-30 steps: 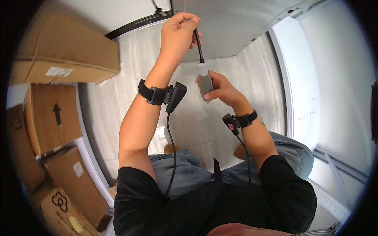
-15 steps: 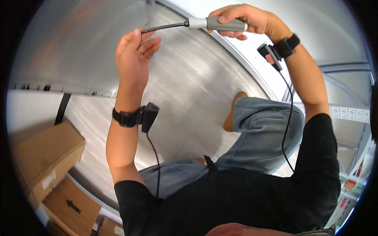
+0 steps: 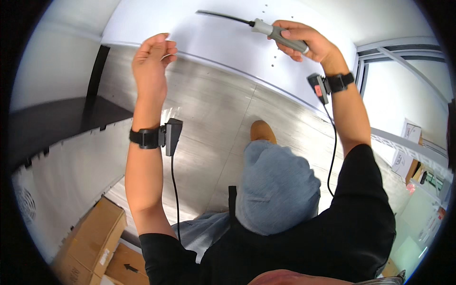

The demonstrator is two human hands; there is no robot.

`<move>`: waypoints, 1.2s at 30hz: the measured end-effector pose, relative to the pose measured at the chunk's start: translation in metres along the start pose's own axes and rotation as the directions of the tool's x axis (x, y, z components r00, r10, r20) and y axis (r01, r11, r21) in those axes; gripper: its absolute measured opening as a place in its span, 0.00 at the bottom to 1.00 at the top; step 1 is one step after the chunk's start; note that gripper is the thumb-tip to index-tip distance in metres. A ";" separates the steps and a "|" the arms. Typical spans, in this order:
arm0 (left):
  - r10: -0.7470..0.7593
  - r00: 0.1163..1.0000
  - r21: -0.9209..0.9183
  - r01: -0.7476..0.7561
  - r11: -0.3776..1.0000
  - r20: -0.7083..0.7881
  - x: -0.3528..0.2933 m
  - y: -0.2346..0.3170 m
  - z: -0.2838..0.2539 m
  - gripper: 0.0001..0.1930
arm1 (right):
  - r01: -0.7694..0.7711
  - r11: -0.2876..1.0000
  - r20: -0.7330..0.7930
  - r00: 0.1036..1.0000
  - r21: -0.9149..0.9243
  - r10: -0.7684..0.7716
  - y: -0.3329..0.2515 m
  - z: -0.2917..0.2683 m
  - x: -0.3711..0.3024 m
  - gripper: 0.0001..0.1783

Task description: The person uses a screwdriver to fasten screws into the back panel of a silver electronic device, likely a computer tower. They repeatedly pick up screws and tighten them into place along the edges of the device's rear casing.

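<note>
A screwdriver (image 3: 288, 41) with a grey handle, a pale collar and a long dark shaft is gripped in my right hand (image 3: 304, 40). Its shaft points left, the tip slightly higher than the handle and free of any contact. My left hand (image 3: 153, 54) is raised to the left, apart from the tip, with thumb and fingers drawn together. Whether something small sits between those fingertips cannot be made out. Behind the tool stands a white panel (image 3: 190, 33) with small holes.
Grey wood-look floor (image 3: 213, 109) lies below. To the left are a dark shelf-like surface (image 3: 52, 121) and a metal panel (image 3: 71, 171). Cardboard boxes (image 3: 90, 242) stand at lower left. A metal rack (image 3: 408, 147) with items is on the right. Black cables hang from both wrist devices.
My body and view have turned toward the white panel. The screwdriver tip has come away from my left fingers, and the left fingers have curled in. My right hand still holds the screwdriver.
</note>
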State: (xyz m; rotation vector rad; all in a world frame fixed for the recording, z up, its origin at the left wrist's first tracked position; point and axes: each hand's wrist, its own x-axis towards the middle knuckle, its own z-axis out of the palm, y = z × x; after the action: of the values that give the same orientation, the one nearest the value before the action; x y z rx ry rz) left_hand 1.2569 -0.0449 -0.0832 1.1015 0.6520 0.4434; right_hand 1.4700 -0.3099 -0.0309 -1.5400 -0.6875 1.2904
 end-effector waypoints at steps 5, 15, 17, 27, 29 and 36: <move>-0.027 0.999 0.382 0.016 0.924 0.024 0.071 -0.084 0.096 0.07 | 0.013 0.944 -0.363 0.925 0.331 0.115 0.080 -0.055 -0.021 0.17; 0.196 0.961 0.747 -0.275 0.605 0.195 0.110 -0.168 0.189 0.05 | 0.056 0.858 -0.509 0.824 0.511 0.249 0.130 -0.075 -0.027 0.16; 0.317 0.903 0.781 -0.415 0.466 0.290 0.114 -0.173 0.189 0.04 | 0.039 0.855 -0.502 0.823 0.517 0.266 0.130 -0.078 -0.027 0.15; 0.371 0.881 0.774 -0.446 0.450 0.293 0.120 -0.183 0.192 0.05 | 0.039 0.837 -0.464 0.846 0.546 0.263 0.137 -0.080 -0.024 0.14; 0.390 0.865 0.776 -0.471 0.419 0.315 0.118 -0.182 0.191 0.05 | 0.034 0.842 -0.458 0.851 0.538 0.257 0.136 -0.079 -0.024 0.14; 0.240 0.957 0.712 -0.283 0.643 0.164 0.098 -0.157 0.154 0.08 | 0.000 0.900 -0.380 0.907 0.436 0.184 0.112 -0.075 -0.019 0.14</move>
State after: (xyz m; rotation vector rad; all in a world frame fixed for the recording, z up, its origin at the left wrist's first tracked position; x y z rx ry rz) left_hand 1.4351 -0.1492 -0.2074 1.9993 0.6341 0.4015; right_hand 1.5180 -0.3917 -0.1289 -1.4197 -0.0455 1.0435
